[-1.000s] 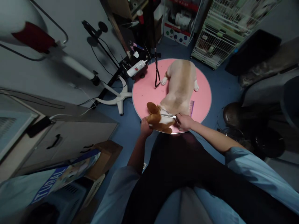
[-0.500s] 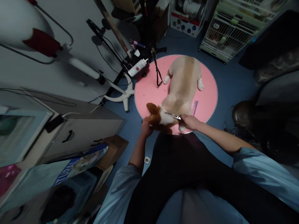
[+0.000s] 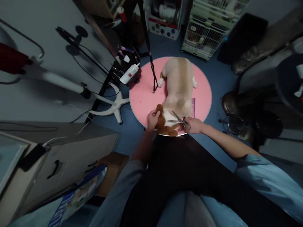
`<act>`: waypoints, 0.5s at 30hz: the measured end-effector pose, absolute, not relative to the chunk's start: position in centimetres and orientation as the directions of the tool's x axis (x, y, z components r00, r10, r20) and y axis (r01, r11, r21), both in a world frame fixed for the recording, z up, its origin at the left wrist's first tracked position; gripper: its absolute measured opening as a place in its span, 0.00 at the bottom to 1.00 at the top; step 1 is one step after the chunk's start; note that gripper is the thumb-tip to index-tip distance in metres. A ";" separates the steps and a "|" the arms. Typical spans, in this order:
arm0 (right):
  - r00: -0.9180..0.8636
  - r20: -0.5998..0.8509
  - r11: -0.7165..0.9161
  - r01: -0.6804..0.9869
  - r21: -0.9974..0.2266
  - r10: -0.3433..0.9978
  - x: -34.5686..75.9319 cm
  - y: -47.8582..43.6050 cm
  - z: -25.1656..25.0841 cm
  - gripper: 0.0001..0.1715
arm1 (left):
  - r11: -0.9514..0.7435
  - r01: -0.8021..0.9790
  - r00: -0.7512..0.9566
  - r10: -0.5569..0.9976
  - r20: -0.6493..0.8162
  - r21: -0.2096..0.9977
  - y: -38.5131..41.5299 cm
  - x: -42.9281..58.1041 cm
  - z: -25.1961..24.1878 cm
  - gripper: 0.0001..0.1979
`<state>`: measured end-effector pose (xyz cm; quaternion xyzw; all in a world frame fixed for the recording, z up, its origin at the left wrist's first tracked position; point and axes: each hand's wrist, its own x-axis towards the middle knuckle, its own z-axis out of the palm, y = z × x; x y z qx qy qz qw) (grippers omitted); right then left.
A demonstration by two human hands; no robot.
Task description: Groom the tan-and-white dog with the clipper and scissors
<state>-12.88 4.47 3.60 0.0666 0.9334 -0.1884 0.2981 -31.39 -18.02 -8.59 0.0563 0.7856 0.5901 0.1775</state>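
A dog (image 3: pixel 178 83) with a short cream coat, a tan stripe down its back and a brown head lies on the round pink table (image 3: pixel 203 85), its head towards me. My left hand (image 3: pixel 153 120) is closed on the dog's ear (image 3: pixel 160 109), pinching its edge. In my right hand (image 3: pixel 194 125) are scissors (image 3: pixel 177 121), their blades spread over the white fur of the dog's neck. A purple comb (image 3: pixel 193 107) lies by the dog's shoulder, partly hidden behind it.
A black strap (image 3: pixel 152 67) hangs down over the table. At its left edge a white bottle (image 3: pixel 129 74) stands in a black holder with tools. The wheeled base (image 3: pixel 115 105) of a stand is on the floor; wire cages (image 3: pixel 199 39) stand behind.
My left hand has gone from beside the dog's muzzle up to its ear. The scissors' blades, together before, are now apart. The view has shifted to the right.
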 end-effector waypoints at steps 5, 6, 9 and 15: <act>-0.777 -0.625 0.904 0.321 -0.284 0.079 -13.3 3.2 5.4 0.16 | 0.261 -0.177 -0.955 0.186 -0.229 0.949 -17.8 -31.0 -9.0 0.05; -0.775 -0.626 0.900 0.330 -0.283 0.087 -13.5 3.0 5.8 0.16 | 0.262 -0.181 -0.955 0.184 -0.233 0.948 -18.1 -30.8 -9.1 0.05; -0.769 -0.631 0.913 0.322 -0.250 0.099 -14.3 2.5 6.6 0.20 | 0.270 -0.182 -0.954 0.184 -0.236 0.946 -18.8 -30.0 -9.5 0.06; -0.748 -0.659 0.931 0.291 -0.220 0.078 -16.4 2.9 7.9 0.15 | 0.325 -0.110 -0.959 0.213 -0.187 0.939 -19.6 -28.6 -10.3 0.11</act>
